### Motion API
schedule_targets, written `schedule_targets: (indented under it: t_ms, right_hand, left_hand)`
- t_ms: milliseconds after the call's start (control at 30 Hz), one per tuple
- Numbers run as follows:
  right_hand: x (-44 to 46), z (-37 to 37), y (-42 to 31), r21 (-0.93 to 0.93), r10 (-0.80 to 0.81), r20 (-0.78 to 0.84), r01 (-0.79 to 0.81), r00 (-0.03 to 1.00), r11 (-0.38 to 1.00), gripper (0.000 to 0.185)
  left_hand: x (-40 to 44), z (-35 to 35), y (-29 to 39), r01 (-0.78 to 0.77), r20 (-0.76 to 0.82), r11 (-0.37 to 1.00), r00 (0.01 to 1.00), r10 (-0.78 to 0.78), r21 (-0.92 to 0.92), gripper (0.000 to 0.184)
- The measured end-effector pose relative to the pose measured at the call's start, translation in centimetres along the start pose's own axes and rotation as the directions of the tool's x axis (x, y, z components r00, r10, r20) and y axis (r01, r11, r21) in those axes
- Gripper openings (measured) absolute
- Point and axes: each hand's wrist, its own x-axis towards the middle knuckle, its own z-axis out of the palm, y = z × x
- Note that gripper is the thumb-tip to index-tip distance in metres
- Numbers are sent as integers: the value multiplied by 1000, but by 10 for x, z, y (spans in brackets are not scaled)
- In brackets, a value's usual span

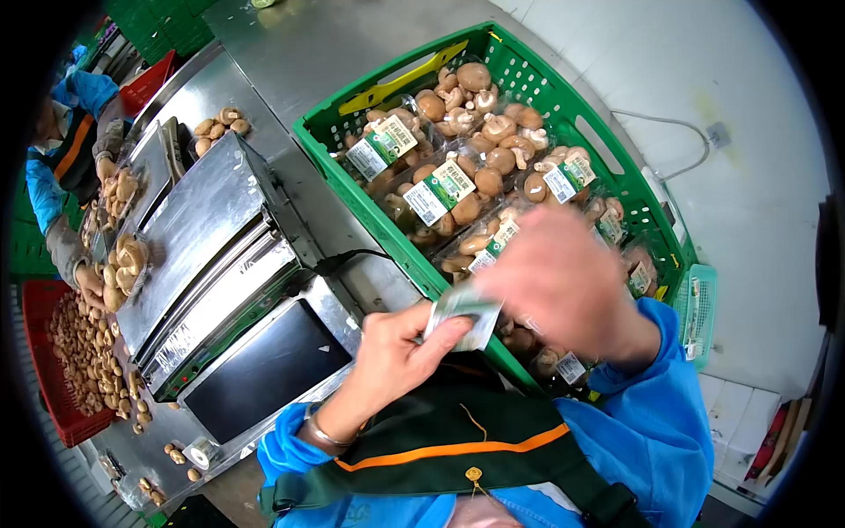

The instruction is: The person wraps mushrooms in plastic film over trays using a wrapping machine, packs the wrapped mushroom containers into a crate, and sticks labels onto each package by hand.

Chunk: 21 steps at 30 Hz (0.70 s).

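Left hand: In the head view I watch the person's left hand point(387, 356) with thumb and fingers clamped on a small batch of white labels point(466, 321), the thumb pressed flat across the near face.
Labels: They sit just beside the near edge of a green crate point(352, 187), printed partly in green.
Right hand: Blurred, the right hand point(559, 282) hangs over the crate, close by the labels; I cannot tell whether its fingers are apart, together or touching the paper.
Crate contents: I count several clear mushroom packs point(440, 194), many bearing a label on top.
Steel machine: To the left stands a steel machine point(207, 251) with a dark screen point(264, 370) facing the person.
Across the bench: A co-worker's hands point(90, 283) touch mushrooms beside the machine, near a red basket point(40, 326) filled with loose mushrooms point(79, 352).
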Motion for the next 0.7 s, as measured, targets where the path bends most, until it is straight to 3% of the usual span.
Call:
schedule_targets:
  t_ms: [33,67,100,167,233,300,333,400,433,467,500,533,567,600,633,667,700]
  right_hand:
    - [1,-7,20,55,206,-87,-202,975,978,10]
    - [7,-13,45,244,580,-139,-540,802,805,12]
    - [9,-12,89,514,801,-71,-667,595,540,20]
    - [-7,17,180,587,878,57,-727,475,355,28]
    - [-33,64,230,391,910,47,-846,411,362,40]
    - [-46,82,227,145,815,-123,-802,567,579,47]
    - [-44,90,209,-124,709,-437,-818,553,562,58]
    - [-46,85,207,-247,700,-231,-736,676,630,64]
    - [-49,82,206,-298,685,-124,-685,718,665,67]
    - [-52,85,213,-375,750,-44,-707,660,600,65]
    - [-46,78,204,-257,723,-108,-722,682,643,61]
    - [-33,66,185,-140,691,-173,-712,701,688,58]
    - [-19,51,160,-25,664,-231,-687,711,726,55]
    - [1,22,112,319,713,32,-683,701,657,47]
    - [17,-5,64,604,650,291,-662,702,444,40]
    - [18,-13,34,608,422,277,-498,863,619,33]
    - [16,-11,18,572,274,289,-395,917,719,27]
  left_hand:
    - [-2,12,-18,163,103,985,982,-156,-60,21]
    - [-5,21,-33,157,50,968,987,-150,-195,27]
    - [-7,21,-26,241,47,891,969,-242,-385,26]
    - [-6,5,-16,240,94,819,970,-225,-521,24]
    - [-2,-12,14,78,11,711,995,-98,-698,56]
    - [-5,-13,31,-197,-312,696,949,-42,-691,59]
    - [-12,-19,29,-157,-242,722,970,-16,-674,56]
    - [-25,-32,15,-106,-117,772,992,42,-627,49]
    - [-20,-38,5,-282,-24,831,951,309,-480,43]
    - [-23,-28,9,-197,-75,792,979,190,-578,42]
    - [-21,-19,24,-130,-115,730,991,71,-671,41]
    - [-20,-21,35,-64,-42,736,998,49,-674,42]
    - [-19,-16,41,-77,-94,714,995,16,-696,36]
    - [-18,-17,38,-101,-95,857,994,61,-505,29]
    - [-17,-19,34,-119,-80,951,992,100,-284,22]
    - [-15,-14,39,-132,-126,964,986,105,-229,14]
    - [-12,-10,44,-149,-175,974,977,119,-172,9]
